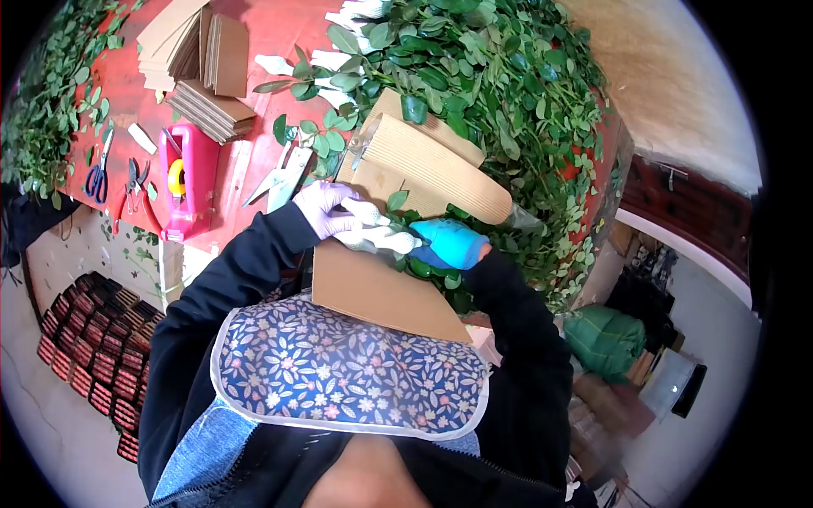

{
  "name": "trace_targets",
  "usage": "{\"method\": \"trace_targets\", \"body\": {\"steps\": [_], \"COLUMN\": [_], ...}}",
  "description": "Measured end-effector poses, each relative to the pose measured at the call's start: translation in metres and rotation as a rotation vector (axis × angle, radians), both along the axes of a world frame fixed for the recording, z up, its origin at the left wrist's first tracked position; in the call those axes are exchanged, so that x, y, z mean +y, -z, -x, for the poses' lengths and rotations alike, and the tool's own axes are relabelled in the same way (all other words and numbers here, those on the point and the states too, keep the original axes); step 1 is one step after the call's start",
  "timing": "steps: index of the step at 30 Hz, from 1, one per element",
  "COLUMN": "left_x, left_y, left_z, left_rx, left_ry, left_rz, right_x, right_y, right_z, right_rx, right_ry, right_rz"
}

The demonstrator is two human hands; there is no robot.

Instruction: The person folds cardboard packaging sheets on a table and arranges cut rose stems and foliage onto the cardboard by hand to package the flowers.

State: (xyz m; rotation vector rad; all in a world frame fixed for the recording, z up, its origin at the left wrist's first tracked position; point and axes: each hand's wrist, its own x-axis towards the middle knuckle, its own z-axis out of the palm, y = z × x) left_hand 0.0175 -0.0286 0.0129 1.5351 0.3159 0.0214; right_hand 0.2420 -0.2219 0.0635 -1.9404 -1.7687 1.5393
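Far left, a loose heap of green leafy stems [42,110] on the red-covered table [288,30]. Near left, on the floor, rows of small dark-red and black blocks [93,347]; their surfaces too small to read. Next rightward on the table: dark-blue-handled metal scissors [99,179], then red-handled metal pliers [135,190], lying apart, a small white strip [142,138] beyond them. Just right, a glossy pink plastic tape dispenser [199,190] with a yellow-cored roll [176,178]. Farther back, stacked flat pieces of brown cardboard [212,110], some leaning on edge. Right of these, a silver metal stapler-like tool [292,173], near the left hand [326,209], which wears a pale lilac glove, fingers curled round a cluster of white, net-sleeved flower heads [368,229] at mid-scene, above a flat brown cardboard sheet [381,288]. More white net-sleeved heads [273,64] lie beyond. Right hand [450,244], bright blue glove, bent over the leafy stems just right of the held heads; exact grip hidden. Beyond it, a curved tan corrugated cardboard piece [440,165]. Far right, a big mound of green foliage [508,93]; below, near right, a green wrapped bundle [605,339].
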Motion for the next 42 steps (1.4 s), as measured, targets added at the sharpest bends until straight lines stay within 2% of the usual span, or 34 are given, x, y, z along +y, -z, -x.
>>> {"method": "trace_targets", "body": {"steps": [3, 4, 5, 7, 9, 11, 13, 15, 16, 17, 19, 20, 23, 24, 26, 30, 31, 33, 34, 35, 37, 38, 40, 42], "left_x": [0.002, 0.005, 0.005, 0.003, 0.004, 0.002, 0.002, -0.001, 0.000, 0.003, 0.008, 0.007, 0.011, 0.011, 0.009, 0.006, 0.007, 0.006, 0.011, 0.009, 0.003, 0.001, 0.000, 0.001], "left_y": [-0.001, 0.004, 0.003, -0.011, -0.011, -0.017, -0.020, -0.028, -0.048, -0.042, -0.022, -0.018, -0.022, -0.021, -0.020, -0.025, -0.016, 0.007, -0.006, -0.002, -0.004, -0.006, -0.036, -0.036], "left_z": [-0.003, -0.003, -0.001, 0.000, 0.000, -0.001, -0.001, -0.003, -0.007, -0.010, -0.017, -0.014, -0.013, -0.012, -0.011, -0.006, -0.006, -0.004, -0.013, -0.009, -0.002, 0.003, -0.006, -0.012], "left_rx": [0.129, 0.094, 0.097, 0.244, 0.280, 0.334, 0.392, 0.039, 0.041, 0.038, -0.311, -0.223, -0.144, -0.107, -0.080, 0.042, 0.036, -0.233, -0.261, -0.262, 0.094, 0.017, -0.042, -0.200], "left_ry": [0.008, 0.060, 0.079, -0.024, 0.016, -0.014, 0.033, -0.121, -0.027, -0.013, 0.119, 0.149, 0.195, 0.193, 0.193, 0.189, 0.199, 0.212, 0.266, 0.275, 0.214, 0.179, 0.139, 0.100], "left_rz": [-0.155, -0.201, -0.208, -0.143, -0.178, -0.238, -0.301, -0.870, -0.954, -0.958, -0.909, -0.792, -0.705, -0.686, -0.701, -0.795, -0.805, -0.724, -0.538, -0.546, -0.713, -0.848, -0.914, -0.949], "right_x": [-0.003, -0.005, -0.019, -0.024, -0.018, -0.006, -0.006, -0.008, -0.008, -0.008, -0.010, -0.011, -0.005, -0.008, -0.017, -0.005, 0.003, 0.022, 0.023, 0.026, 0.030, 0.029, 0.029, 0.026], "right_y": [-0.005, -0.008, -0.002, -0.007, -0.013, -0.019, -0.005, 0.001, 0.002, 0.004, 0.000, -0.004, -0.037, -0.045, -0.052, -0.058, -0.051, -0.036, -0.006, 0.005, 0.018, 0.023, 0.016, 0.021], "right_z": [-0.004, -0.007, -0.010, -0.007, -0.004, 0.009, 0.021, 0.025, 0.025, 0.023, 0.020, 0.018, 0.011, 0.009, 0.005, 0.012, 0.020, 0.038, 0.041, 0.044, 0.047, 0.046, 0.045, 0.044], "right_rx": [0.012, -0.016, -0.027, -0.235, -0.324, -0.420, -0.451, -0.421, -0.417, -0.396, -0.381, -0.374, -0.368, -0.390, -0.435, -0.576, -0.607, -0.692, -0.686, -0.673, -0.754, -0.752, -0.701, -0.688], "right_ry": [0.080, 0.124, 0.229, 0.273, 0.255, 0.088, -0.007, -0.071, -0.049, -0.043, -0.041, -0.041, -0.053, 0.012, 0.144, 0.251, 0.247, 0.213, 0.203, 0.174, 0.120, 0.126, 0.111, 0.117], "right_rz": [-0.048, -0.090, -0.180, -0.413, -0.405, -0.166, -0.232, -0.182, -0.184, -0.197, -0.212, -0.204, -0.121, -0.234, -0.391, -0.430, -0.405, -0.315, -0.374, -0.295, -0.359, -0.360, -0.192, -0.259]}}
